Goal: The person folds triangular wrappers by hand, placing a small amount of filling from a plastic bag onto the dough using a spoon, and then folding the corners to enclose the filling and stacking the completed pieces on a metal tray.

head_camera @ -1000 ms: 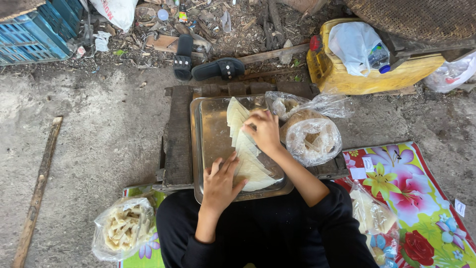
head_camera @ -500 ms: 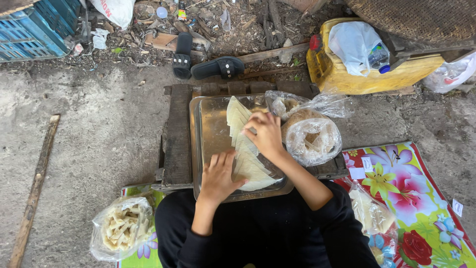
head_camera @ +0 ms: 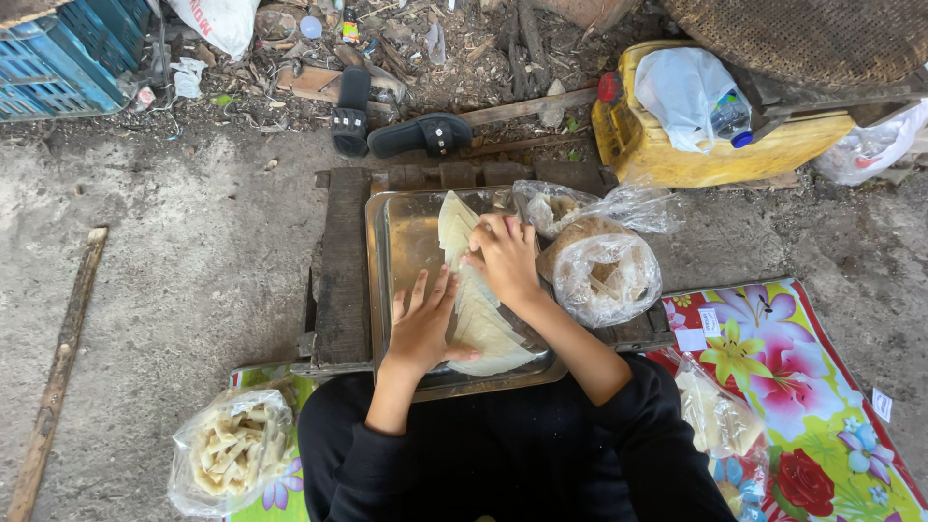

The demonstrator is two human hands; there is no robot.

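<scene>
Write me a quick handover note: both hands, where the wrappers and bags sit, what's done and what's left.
Left hand: flat, fingers spread, pressing the pale thin sheets in the metal tray.
Right hand: resting on the upper part of the same sheets, gripping nothing visibly.
Tray sits on a dark wooden pallet. Clear bag of round sheets is beside the tray on the right; bag of cut strips lies lower left.
Done: sheets laid overlapping in the tray.
Left: cannot tell from this view.

Tray (head_camera: 391, 242) left free (bags (head_camera: 604, 275) block rt).
</scene>
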